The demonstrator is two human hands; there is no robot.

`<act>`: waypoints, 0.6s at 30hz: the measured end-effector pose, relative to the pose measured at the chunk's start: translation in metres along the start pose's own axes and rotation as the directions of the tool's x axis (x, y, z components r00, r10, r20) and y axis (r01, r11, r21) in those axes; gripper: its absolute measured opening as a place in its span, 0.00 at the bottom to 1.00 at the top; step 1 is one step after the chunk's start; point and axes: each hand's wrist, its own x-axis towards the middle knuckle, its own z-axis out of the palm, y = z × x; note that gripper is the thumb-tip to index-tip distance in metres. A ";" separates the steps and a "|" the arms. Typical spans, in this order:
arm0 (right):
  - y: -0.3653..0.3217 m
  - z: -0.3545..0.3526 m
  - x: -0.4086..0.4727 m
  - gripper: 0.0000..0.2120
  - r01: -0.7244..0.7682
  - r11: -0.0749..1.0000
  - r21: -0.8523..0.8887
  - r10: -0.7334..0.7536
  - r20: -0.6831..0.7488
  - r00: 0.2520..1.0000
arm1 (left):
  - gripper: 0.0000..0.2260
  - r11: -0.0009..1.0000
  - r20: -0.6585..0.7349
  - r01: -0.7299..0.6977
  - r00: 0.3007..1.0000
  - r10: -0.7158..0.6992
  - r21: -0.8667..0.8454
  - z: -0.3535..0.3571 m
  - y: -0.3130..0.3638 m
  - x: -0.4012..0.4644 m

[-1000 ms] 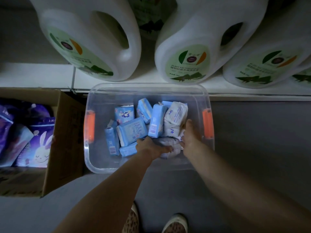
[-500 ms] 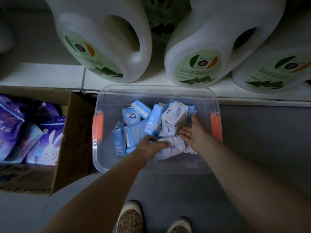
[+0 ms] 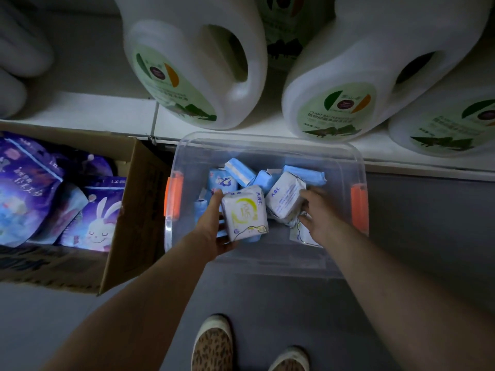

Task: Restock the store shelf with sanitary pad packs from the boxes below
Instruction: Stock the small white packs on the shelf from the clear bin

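A: Change from a half sec ago. The left hand has come up out of the pile w/ a white pack, yellow-green ring on its face. Before, that hand was down on a crumpled white one.

B: Grip? Thumb on the pack's left edge, fingers curled under it, clamped. The pack's held just above the bin, front-centre.

A: The right hand has shifted too, onto a 2nd white pack, "ABC" print, tilted. Fingers wrap its right side, thumb low by its near corner.

B: Count: 2 white packs in hand, a 3rd white one flat under the right wrist. Blue packs, abt 6 show; the pile hides the rest.

A: Bin's clear plastic, rounded corners, 2 orange latches, one per side.

B: Soft, puffy wrappers, glossy. Left of the bin, 1 cardboard box of purple bags, one w/ a bunny.

A: On the shelf above, 3 big white jugs up front, green labels, moulded handle holes.
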 end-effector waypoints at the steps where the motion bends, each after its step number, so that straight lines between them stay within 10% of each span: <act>1: 0.000 0.002 0.000 0.08 0.011 1.000 -0.004 -0.011 -0.001 1.000 | 0.27 1.000 0.004 -0.002 1.000 0.002 -0.013 0.001 0.000 -0.001; 18: -0.004 0.013 -0.021 0.23 -0.061 0.997 -0.047 0.065 0.079 0.995 | 0.16 0.997 0.077 -0.068 0.995 0.070 -0.026 -0.012 0.000 -0.008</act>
